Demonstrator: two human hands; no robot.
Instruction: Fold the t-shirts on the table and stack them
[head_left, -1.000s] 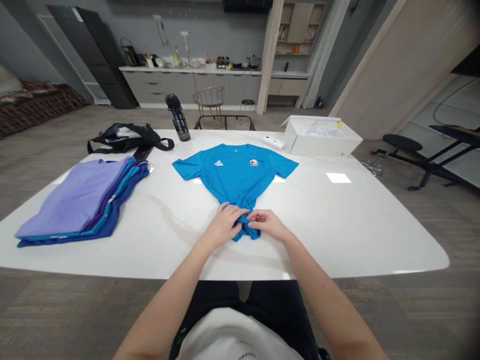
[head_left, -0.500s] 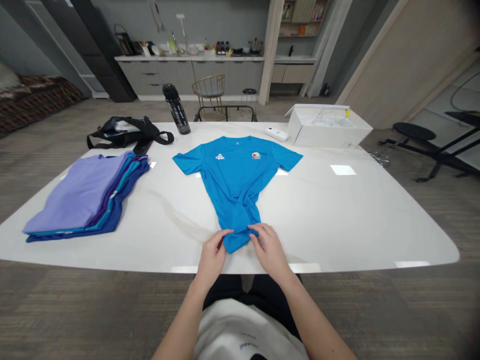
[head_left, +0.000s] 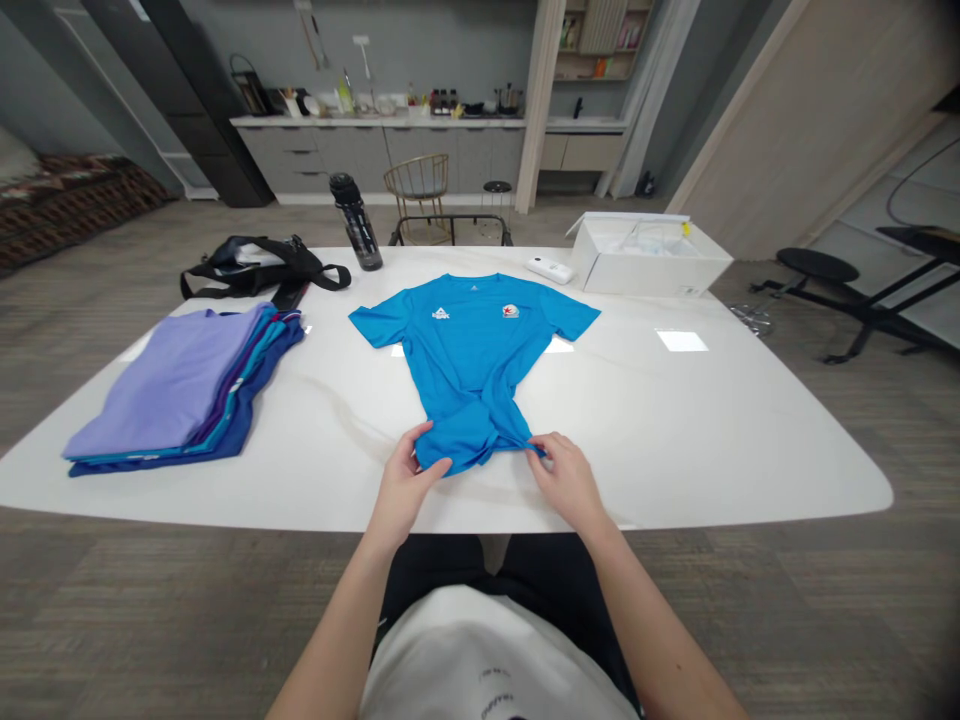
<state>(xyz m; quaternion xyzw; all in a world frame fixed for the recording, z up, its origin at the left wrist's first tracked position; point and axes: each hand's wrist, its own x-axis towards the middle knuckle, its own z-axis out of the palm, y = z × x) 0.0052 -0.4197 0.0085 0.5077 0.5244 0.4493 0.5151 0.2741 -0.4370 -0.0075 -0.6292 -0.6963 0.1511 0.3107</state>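
A blue T-shirt (head_left: 480,345) lies front side up on the white table (head_left: 690,430), collar and sleeves away from me. Its upper part is spread out, while the lower part is narrowed and creased, with folds running toward the hem. My left hand (head_left: 401,485) is at the hem's left corner, thumb and fingers around the cloth edge. At the right hem corner, my right hand (head_left: 566,480) pinches the fabric between thumb and fingers.
Folded clothes (head_left: 165,385) are stacked at the table's left. Behind them lie a black bag (head_left: 262,265) and an upright dark bottle (head_left: 360,225). A white open box (head_left: 649,262) and a small white device (head_left: 550,269) stand at the back right.
My hands have moved apart, left hand to the left and right hand to the right. The shirt's bunched hem has widened between them.
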